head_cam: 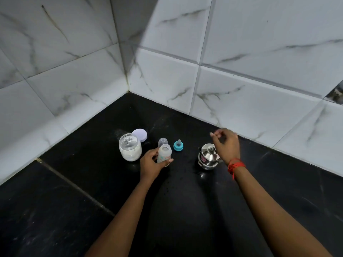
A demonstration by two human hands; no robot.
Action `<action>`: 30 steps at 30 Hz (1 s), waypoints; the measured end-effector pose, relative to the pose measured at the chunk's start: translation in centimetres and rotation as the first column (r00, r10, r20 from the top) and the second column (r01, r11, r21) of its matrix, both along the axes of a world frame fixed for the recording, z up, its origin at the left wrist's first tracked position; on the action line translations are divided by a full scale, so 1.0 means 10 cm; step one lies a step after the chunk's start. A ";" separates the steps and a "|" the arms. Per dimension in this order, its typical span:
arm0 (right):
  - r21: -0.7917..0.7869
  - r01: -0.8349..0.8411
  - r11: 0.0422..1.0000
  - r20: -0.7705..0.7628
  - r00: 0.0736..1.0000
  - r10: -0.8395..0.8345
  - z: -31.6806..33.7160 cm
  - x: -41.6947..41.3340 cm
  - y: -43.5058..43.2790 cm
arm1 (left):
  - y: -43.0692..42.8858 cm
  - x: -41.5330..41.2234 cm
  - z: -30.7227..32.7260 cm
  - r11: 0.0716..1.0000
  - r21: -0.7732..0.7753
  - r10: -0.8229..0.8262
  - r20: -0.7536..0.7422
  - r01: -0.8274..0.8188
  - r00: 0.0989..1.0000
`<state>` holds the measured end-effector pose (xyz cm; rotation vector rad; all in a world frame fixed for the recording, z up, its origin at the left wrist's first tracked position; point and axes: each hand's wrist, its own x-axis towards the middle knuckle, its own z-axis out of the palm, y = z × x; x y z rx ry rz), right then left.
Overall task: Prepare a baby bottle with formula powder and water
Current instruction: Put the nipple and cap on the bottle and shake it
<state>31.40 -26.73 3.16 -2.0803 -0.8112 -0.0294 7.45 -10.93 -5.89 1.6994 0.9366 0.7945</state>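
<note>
Head view: left hand (pixel 151 162) gripping upright clear plastic baby bottle (pixel 164 152); right hand (pixel 225 143), loosely curled and empty, just above lidded steel water pot (pixel 208 158), right of bottle.

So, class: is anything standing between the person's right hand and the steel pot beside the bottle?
Nothing visible does. The right hand hovers directly above the lidded steel pot, with no object between them. The left hand grips the open baby bottle off to the side.
</note>
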 end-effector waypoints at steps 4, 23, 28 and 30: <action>-0.280 -0.285 0.917 0.159 0.928 0.337 0.29 -0.11 0.55 | -0.01 -0.01 -0.15 0.999 -0.008 0.045 0.021 -0.045 0.999; -0.686 -0.402 0.607 -0.133 0.889 0.439 -0.34 -0.42 1.39 | 0.00 -0.11 -0.34 0.995 0.095 0.019 -0.026 -0.016 0.999; -0.439 -0.474 0.763 -0.066 0.865 0.498 0.11 -0.51 1.34 | -0.02 -0.10 -0.33 0.995 0.097 0.033 -0.054 -0.028 0.998; -0.430 -0.553 0.713 -0.069 0.808 0.585 0.22 -0.57 1.31 | -0.03 -0.10 -0.32 0.994 0.103 0.037 -0.056 -0.031 0.998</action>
